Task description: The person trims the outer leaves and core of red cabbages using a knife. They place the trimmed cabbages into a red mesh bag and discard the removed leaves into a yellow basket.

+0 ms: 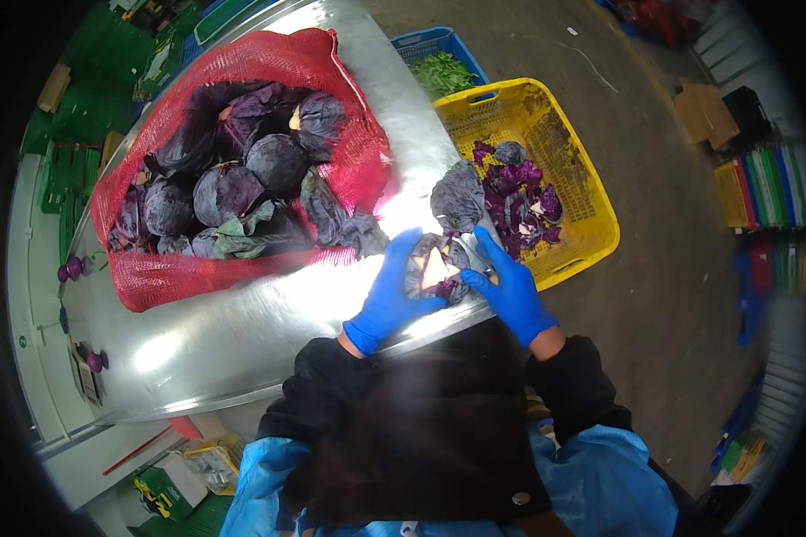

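My left hand (393, 288), in a blue glove, is curled around the left side of a red cabbage (436, 268) at the steel table's near corner. Its pale cut stem end faces up. On the cabbage's right, my right hand (514, 288), also gloved in blue, has its thumb against the head. A small tool (491, 274), possibly a knife, shows between that thumb and the fingers; most of it is hidden. Just beyond the hands lies a loose dark cabbage leaf (458, 196) at the table edge.
A red mesh sack (242, 64) of several red cabbages (227, 193) lies open on the steel table (195, 342). Right of the table, a yellow crate (581, 171) contains purple trimmings (510, 184). Behind it stands a blue crate (467, 57) with green leaves (441, 74).
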A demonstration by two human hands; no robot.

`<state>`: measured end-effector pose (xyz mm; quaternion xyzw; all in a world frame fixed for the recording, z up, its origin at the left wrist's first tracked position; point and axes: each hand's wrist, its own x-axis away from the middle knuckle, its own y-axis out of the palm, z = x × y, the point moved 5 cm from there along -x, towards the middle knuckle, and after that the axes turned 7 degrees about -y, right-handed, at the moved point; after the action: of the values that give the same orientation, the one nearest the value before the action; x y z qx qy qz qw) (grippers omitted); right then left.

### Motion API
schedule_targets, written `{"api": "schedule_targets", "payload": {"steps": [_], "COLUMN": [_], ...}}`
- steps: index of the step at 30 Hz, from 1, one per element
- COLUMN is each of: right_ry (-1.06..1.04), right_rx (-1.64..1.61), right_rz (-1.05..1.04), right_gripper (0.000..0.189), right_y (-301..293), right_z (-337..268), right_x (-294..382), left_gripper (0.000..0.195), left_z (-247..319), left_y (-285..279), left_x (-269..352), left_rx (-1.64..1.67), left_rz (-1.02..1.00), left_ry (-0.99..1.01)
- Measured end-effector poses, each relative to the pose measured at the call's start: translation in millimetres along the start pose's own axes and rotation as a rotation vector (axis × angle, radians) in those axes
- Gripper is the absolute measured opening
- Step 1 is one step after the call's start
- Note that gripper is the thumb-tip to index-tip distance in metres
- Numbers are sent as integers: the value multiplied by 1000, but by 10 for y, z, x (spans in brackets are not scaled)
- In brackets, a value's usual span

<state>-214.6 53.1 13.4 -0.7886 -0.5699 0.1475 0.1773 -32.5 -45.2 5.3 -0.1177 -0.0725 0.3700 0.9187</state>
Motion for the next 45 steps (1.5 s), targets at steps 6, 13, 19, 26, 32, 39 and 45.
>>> {"api": "schedule_targets", "payload": {"steps": [6,13,19,26,32,39,45], "right_ry": [-8,59,67,40,322,-145,-22], "right_rx": [158,159,394,-14,-203,143,486], "right_rz": [-118,25,287,-5,146,304,-106], "right_gripper": [44,30,41,48,44,58,74], "right_y": [182,160,-270,130,273,-372,-120], "right_z": [83,693,782,-41,355,244,-147], "right_x": [-183,-683,-565,-349,-85,-301,-205], "left_gripper": [101,104,93,98,122,126,127], "left_z": [-78,-45,180,-429,-171,-84,-212], "left_y": [122,-86,-196,30,161,106,180], "left_x": [76,129,141,272,70,-118,-205], "left_rx": [411,13,142,286,17,101,-155], "left_rz": [-10,-85,-134,216,278,189,239], "left_ry": [-160,110,4,-244,-213,-238,-102]}}
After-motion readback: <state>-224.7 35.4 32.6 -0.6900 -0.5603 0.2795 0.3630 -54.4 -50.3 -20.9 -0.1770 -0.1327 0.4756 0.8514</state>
